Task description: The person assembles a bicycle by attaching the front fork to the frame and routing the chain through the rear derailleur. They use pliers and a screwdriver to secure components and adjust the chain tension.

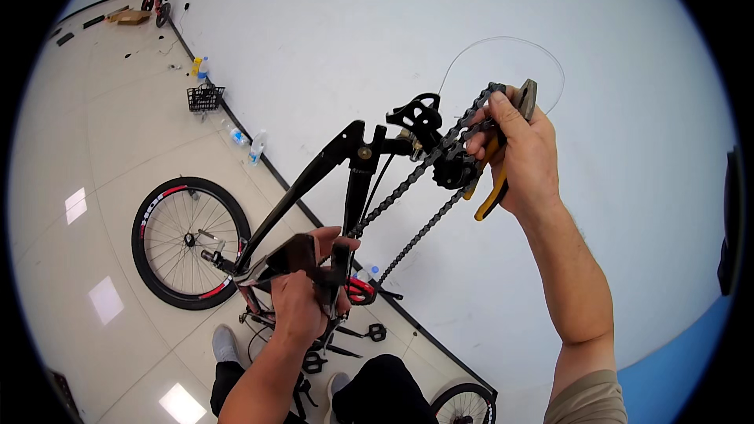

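My right hand (pixel 532 159) is closed around a pair of pliers (pixel 495 195) with yellow and black handles, the grey jaws sticking out past the fingers. Its thumb and fingertips also pinch the upper part of a dark bicycle chain (pixel 404 182). From there the chain slants down to a red chainring (pixel 360 291). Beside this hand hangs a black rear derailleur (pixel 452 171), and a thin cable (pixel 503 38) loops out behind it. My left hand (pixel 297 306) is wrapped around a black part of the bicycle frame (pixel 318 166), which stands tilted in front of me.
A loose wheel (pixel 138 239) lies left of the frame, and another wheel (pixel 465 407) shows at the bottom edge. Pedals (pixel 377 332) and other black parts lie near my feet. Bottles (pixel 257 148) and a black basket (pixel 206 97) sit along the white wall (pixel 628 110).
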The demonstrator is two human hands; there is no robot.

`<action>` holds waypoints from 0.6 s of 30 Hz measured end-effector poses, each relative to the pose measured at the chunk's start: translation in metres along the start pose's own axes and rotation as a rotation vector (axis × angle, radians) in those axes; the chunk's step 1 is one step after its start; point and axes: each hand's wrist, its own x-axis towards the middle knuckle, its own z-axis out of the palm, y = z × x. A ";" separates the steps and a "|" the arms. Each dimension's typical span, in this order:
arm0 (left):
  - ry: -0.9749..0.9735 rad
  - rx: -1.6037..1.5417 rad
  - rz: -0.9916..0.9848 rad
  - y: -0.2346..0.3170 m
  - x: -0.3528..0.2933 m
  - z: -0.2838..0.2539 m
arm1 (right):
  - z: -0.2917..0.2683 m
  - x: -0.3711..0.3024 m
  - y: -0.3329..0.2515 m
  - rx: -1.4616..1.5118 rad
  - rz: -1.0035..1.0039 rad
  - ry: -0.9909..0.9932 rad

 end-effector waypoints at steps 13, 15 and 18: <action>0.008 0.298 0.247 -0.019 -0.040 -0.012 | -0.004 -0.003 0.014 0.080 0.065 0.004; 0.012 0.327 0.292 -0.019 -0.055 -0.015 | -0.003 -0.004 0.013 0.097 0.046 0.008; 0.308 0.575 0.322 -0.018 -0.087 -0.006 | -0.004 -0.002 0.019 0.161 0.025 0.002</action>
